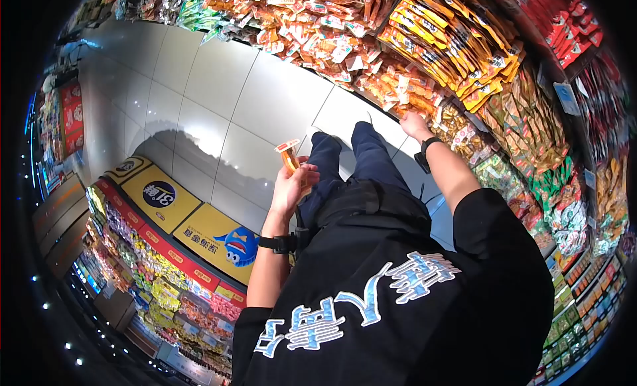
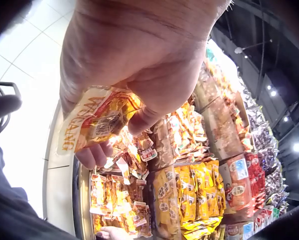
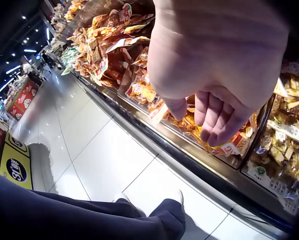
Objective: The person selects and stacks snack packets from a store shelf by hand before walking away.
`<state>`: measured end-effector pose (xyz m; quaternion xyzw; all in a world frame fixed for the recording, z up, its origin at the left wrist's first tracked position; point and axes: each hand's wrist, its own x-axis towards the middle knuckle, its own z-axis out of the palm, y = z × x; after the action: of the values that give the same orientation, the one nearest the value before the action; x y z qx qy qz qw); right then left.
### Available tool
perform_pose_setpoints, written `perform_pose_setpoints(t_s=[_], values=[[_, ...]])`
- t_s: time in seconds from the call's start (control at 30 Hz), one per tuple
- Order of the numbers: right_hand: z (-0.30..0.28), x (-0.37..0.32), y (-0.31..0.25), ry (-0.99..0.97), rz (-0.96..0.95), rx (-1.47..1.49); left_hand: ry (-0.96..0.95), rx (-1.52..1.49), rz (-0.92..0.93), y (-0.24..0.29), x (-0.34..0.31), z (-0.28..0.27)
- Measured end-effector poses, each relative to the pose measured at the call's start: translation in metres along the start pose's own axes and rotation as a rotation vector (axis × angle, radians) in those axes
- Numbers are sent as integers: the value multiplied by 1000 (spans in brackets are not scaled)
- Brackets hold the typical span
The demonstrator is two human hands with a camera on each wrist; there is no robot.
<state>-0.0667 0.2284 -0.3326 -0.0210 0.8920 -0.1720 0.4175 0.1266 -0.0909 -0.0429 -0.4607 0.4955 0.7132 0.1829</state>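
My left hand [image 1: 292,185] grips a clear packet of orange-brown snack [image 1: 290,159], its white and red header sticking up above the fingers. In the left wrist view the snack packet [image 2: 100,120] shows printed letters and a barcode, and the thumb and fingers close around it. My right hand [image 1: 415,125] reaches to the front edge of a shop bin. There, its fingers [image 3: 215,116] point down onto similar orange snack packets [image 3: 239,141], with the thumb apart from them.
Yellow packets [image 1: 458,34] stand in rows beside the orange ones, and gold-wrapped pieces [image 1: 458,130] fill the adjoining bin. A dark rail [image 3: 189,167] edges the display over white floor tiles [image 1: 212,87]. Behind runs another candy stand with a yellow panel [image 1: 159,193].
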Motion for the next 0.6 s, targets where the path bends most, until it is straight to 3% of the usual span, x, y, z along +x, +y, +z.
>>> perform_pose_setpoints(t_s=[0.13,0.23,0.33,0.43,0.5,0.57,0.6], values=[[-15,-13,-20,-152,-148,59,-23,-21,20,8,-4,7],[-43,-45,-68,-271,-396,263,-61,-63,36,9,-4,12],[-57,-86,-131,-630,-584,642,-135,-34,63,10,3,17],[-76,-145,-191,-926,-637,790,-189,1,264,2,17,25],[-63,-163,-201,-779,-727,707,-226,-4,260,5,22,33],[-67,-176,-207,-622,-679,630,-235,30,328,4,32,37],[-83,-186,-214,-636,-585,595,-292,37,298,10,32,39]])
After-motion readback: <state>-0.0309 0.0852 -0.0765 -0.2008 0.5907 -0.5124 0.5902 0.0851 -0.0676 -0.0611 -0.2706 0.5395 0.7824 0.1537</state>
